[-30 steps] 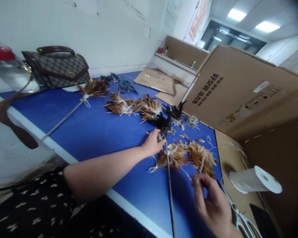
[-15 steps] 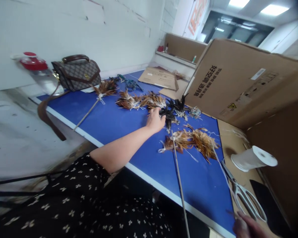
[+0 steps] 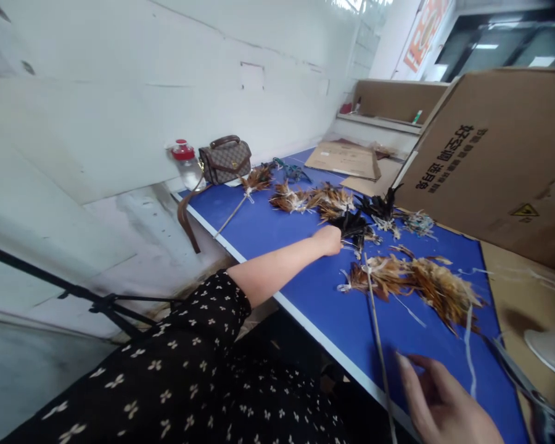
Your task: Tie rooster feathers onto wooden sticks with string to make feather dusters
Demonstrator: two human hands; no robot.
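My left hand [image 3: 328, 240] reaches across the blue table with its fingers closed at the near edge of a bunch of black feathers [image 3: 350, 226]. It appears to grip feathers there, though the fingertips are partly hidden. Low in the view, my right hand [image 3: 446, 398] hovers by the table's front edge, thumb and fingers apart and curved, with nothing visible between them. Beside it, a thin stick [image 3: 378, 339] slants over the edge, its top on a bundle of brown feathers [image 3: 383, 275]. A white ribbon [image 3: 470, 351] trails from golden feathers [image 3: 437, 287] towards my right hand.
More brown feather bunches [image 3: 330, 200] and black feathers [image 3: 380, 205] lie farther back. Scissors [image 3: 518, 376] and a white spool [image 3: 552, 351] are at right, below a large cardboard box [image 3: 490, 154]. A handbag [image 3: 225, 161] and a bottle [image 3: 188, 166] stand at far left.
My left hand has drawn back slightly from over the black feathers to their near edge. My right hand has come farther into view with its fingers spread. The camera has turned left.
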